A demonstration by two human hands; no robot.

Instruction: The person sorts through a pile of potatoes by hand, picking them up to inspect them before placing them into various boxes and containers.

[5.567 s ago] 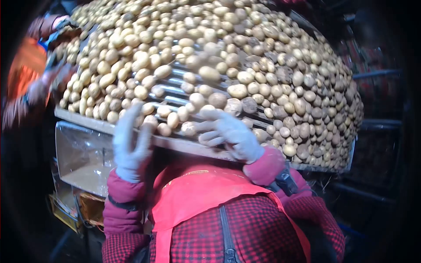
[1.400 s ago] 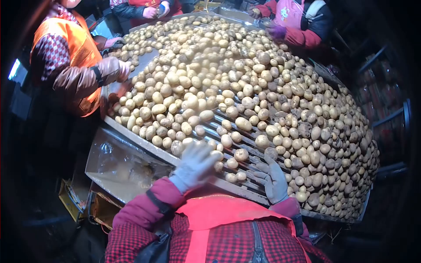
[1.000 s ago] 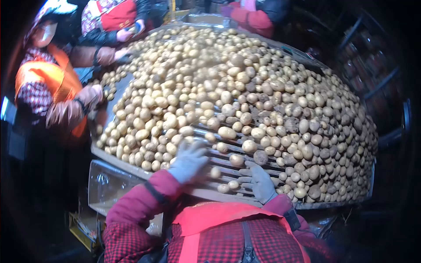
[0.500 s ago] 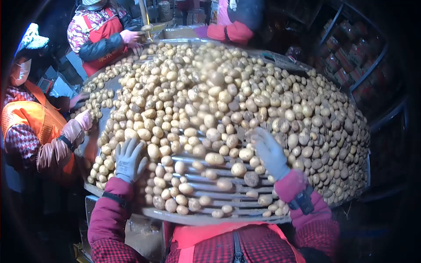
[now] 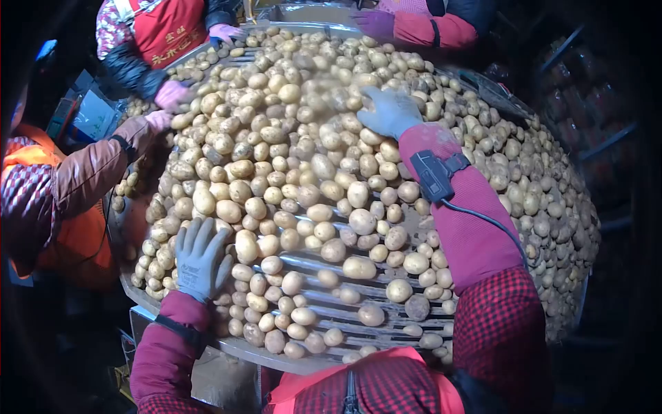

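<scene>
A large heap of pale potatoes (image 5: 272, 134) covers a slatted metal table (image 5: 324, 314). My left hand (image 5: 201, 261), in a grey glove, lies open with its fingers spread against the potatoes at the near left. Farther out, my right hand (image 5: 392, 114), gloved in grey too, reaches over the upper middle of the heap. Its fingers are apart and touch the potatoes; no potato is visibly gripped, though the fingertips are partly hidden. Between my arms, single potatoes (image 5: 398, 290) lie scattered on the bare slats.
Across the table, a person in a red apron (image 5: 169, 34) has gloved hands at the heap. Another in an orange vest (image 5: 76, 238) reaches in from the left. A pink sleeve (image 5: 431, 29) shows at the far side. A metal rim (image 5: 276, 357) runs along the near edge.
My right hand has moved away from me, up to the far middle of the heap. My left hand stays about where it was. The view has shifted, and the person in orange leans in further.
</scene>
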